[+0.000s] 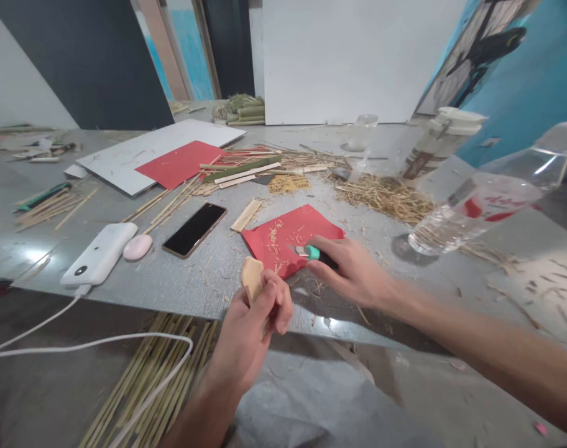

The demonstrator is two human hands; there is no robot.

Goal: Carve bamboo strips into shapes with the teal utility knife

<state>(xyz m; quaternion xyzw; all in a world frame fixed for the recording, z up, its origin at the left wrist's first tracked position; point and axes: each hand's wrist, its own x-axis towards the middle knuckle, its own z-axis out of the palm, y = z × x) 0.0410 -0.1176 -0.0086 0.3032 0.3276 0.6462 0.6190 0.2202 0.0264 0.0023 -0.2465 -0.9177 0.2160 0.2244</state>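
Observation:
My left hand [255, 317] grips a short pale bamboo piece [252, 277] just off the near edge of the grey table [209, 280]. My right hand [353, 270] rests on the table and closes on a small utility knife with a teal tip [311, 252]. The knife lies at the near edge of a red paper sheet [290, 236] sprinkled with bamboo shavings. The two hands are a short span apart.
A black phone [194, 229], a pink oval object [137, 246] and a white power bank [100, 254] with cable lie to the left. Bamboo strips [246, 169], a straw pile [386, 196], plastic bottles [470, 214] and a white board [125, 158] sit farther back. Bamboo sticks [148, 373] lie on the floor.

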